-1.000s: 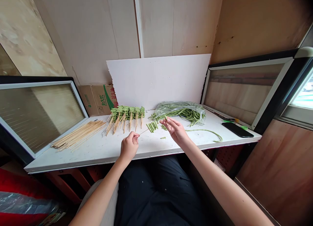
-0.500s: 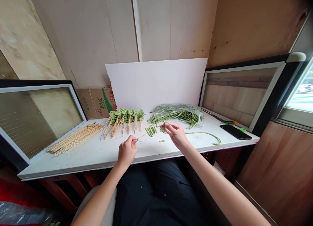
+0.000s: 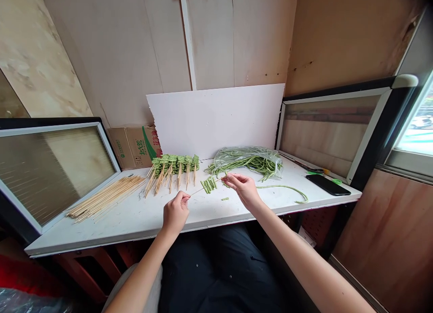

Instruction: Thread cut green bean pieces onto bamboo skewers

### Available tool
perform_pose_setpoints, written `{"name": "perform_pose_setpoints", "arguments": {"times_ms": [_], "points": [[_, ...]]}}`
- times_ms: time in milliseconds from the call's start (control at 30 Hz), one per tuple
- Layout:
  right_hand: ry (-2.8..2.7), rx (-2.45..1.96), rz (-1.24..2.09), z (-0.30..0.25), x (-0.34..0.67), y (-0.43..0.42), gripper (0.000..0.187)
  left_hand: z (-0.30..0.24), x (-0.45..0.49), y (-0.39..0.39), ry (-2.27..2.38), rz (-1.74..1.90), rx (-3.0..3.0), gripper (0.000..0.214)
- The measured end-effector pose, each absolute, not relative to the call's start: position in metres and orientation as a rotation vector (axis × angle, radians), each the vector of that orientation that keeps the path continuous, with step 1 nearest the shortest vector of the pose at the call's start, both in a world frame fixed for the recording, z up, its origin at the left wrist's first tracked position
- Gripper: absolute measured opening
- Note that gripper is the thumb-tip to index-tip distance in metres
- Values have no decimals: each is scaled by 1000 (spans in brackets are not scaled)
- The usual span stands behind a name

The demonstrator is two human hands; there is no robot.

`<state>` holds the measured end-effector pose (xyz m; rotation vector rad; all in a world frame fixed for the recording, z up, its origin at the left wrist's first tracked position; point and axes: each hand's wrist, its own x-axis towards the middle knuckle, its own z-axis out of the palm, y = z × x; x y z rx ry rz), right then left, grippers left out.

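Observation:
My left hand pinches the near end of a thin bamboo skewer, which points up and to the right. Several short green bean pieces are threaded crosswise on it, side by side. At the skewer's far tip, my right hand is closed in a pinch on another bean piece, partly hidden by the fingers. One loose cut piece lies on the white table below the right hand. A long whole bean stretches out to the right behind that hand.
Finished bean skewers are stacked at the back left. Bare skewers lie in a pile on the left. A clear plastic bag of long beans sits at the back. A black phone rests at the right, and a cardboard box stands behind.
The right hand with its bean piece has come slightly left and down at the skewer's tip. The left hand keeps its pinch. The view has tilted up a little.

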<state>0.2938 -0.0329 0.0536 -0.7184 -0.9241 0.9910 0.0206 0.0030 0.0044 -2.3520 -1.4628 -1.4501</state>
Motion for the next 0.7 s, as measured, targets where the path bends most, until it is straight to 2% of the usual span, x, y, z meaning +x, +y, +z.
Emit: {"name": "perform_pose_setpoints", "arguments": {"times_ms": [467, 600, 700], "points": [[-965, -889, 808, 33, 261, -31, 38, 3, 32, -9, -1439, -1503, -2370, 18], [-1139, -948, 750, 36, 273, -28, 43, 7, 25, -1, -1486, -1554, -2363, 19], [-1418, -1082, 553, 28, 300, -20, 46, 9, 19, 6, -1529, -1569, -2343, 19]]}}
